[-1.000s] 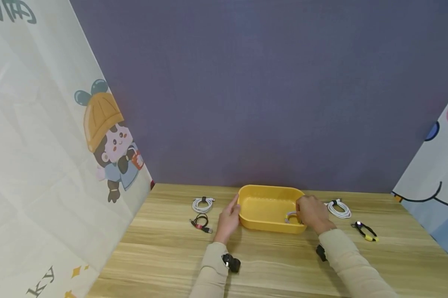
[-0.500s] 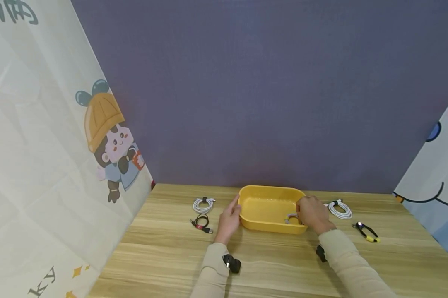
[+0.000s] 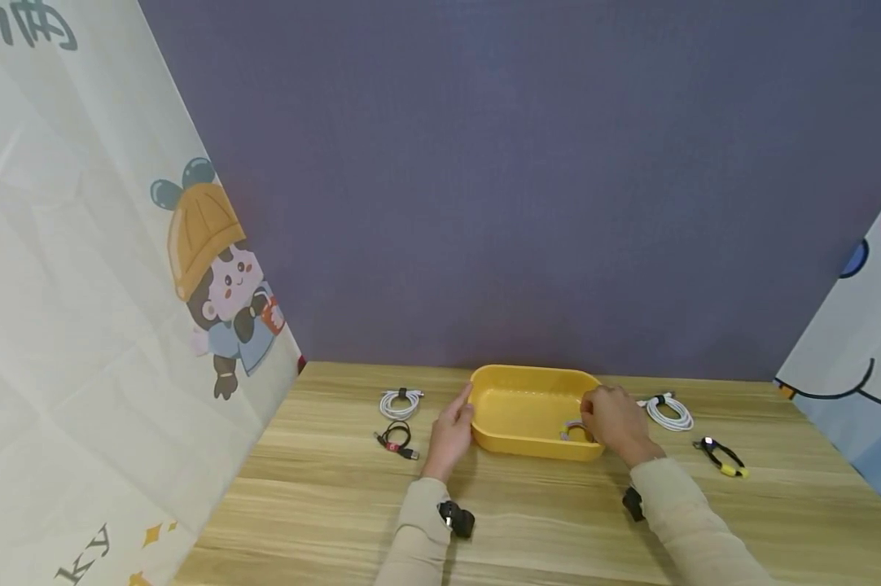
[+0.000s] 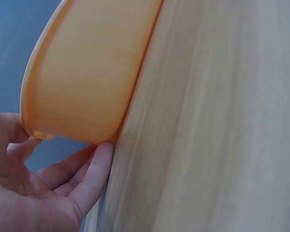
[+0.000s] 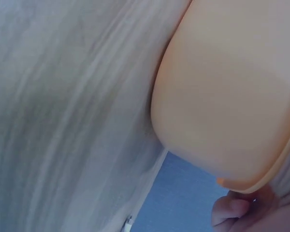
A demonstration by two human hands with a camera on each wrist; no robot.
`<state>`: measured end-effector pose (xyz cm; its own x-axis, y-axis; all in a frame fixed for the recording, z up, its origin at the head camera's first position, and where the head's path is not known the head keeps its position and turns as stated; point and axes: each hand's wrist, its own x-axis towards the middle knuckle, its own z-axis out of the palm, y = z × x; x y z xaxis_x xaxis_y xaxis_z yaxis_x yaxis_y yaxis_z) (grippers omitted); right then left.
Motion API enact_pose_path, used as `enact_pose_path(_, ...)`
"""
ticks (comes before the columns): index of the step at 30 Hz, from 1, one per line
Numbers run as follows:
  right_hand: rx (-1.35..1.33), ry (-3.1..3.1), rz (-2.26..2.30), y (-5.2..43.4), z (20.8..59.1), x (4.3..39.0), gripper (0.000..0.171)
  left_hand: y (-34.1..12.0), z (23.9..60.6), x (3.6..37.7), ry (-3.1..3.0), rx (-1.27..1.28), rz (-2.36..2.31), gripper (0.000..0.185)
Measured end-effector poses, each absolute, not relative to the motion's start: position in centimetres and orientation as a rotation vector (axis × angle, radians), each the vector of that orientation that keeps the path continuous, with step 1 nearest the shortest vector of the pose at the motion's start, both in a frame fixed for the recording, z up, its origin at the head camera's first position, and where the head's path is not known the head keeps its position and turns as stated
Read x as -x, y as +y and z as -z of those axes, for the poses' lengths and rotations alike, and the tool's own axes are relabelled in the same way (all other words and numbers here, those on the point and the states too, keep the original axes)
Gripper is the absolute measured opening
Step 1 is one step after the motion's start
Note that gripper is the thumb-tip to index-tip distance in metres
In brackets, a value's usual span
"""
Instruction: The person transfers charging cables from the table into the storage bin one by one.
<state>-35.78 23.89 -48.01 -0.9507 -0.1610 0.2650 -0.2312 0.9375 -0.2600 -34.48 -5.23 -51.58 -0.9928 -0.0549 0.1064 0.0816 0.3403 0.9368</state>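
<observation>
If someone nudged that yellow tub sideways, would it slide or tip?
Probably slide: the yellow tub looks wide, shallow and flat-based on the smooth wooden table. It seems light plastic holding only one coiled cable, so it should move easily.

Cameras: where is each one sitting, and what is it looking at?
Head: worn up high, it looks down at the wooden table, the yellow tub, cables, both sleeves and hands.
Left wrist: sits low at the table, looks along the tub's outer wall; left hand fingers touch it.
Right wrist: sits low on the tub's other side; only right hand fingertips show under the rim.
Shared: all three see the yellow tub and the table.
</observation>
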Motion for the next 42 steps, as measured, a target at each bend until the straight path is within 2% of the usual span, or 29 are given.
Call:
enact_pose_path(6, -0.277, -2.760, -0.513, 24.1, 48.6, 35.9, 0.007, -5.3, 51.9, 34.8, -2.443, 0.035, 1.769, 0.040)
enact_pose_path(17, -0.285, -2.613, -0.702, 25.1, 49.6, 36.3, 0.004, -5.2, 52.0, 35.0, -2.428, 0.051, 1.798, 0.038)
enact_pose_path(21, -0.205, -2.557, -0.834, 25.9, 49.5, 36.2, 0.009, -5.1, 52.1, 34.9, -2.412, 0.058, 1.822, 0.039)
enact_pose_path(29, 0.230, -2.518, -0.992, 29.0, 48.7, 35.4, 0.028, -5.1, 51.9, 35.0, -2.401, 0.060, 1.843, 0.039)
enact_pose_path(42, 0.380, -2.767, -0.932, 32.7, 49.5, 34.7, 0.042, -5.2, 51.7, 34.9, -2.412, 0.046, 1.832, 0.039)
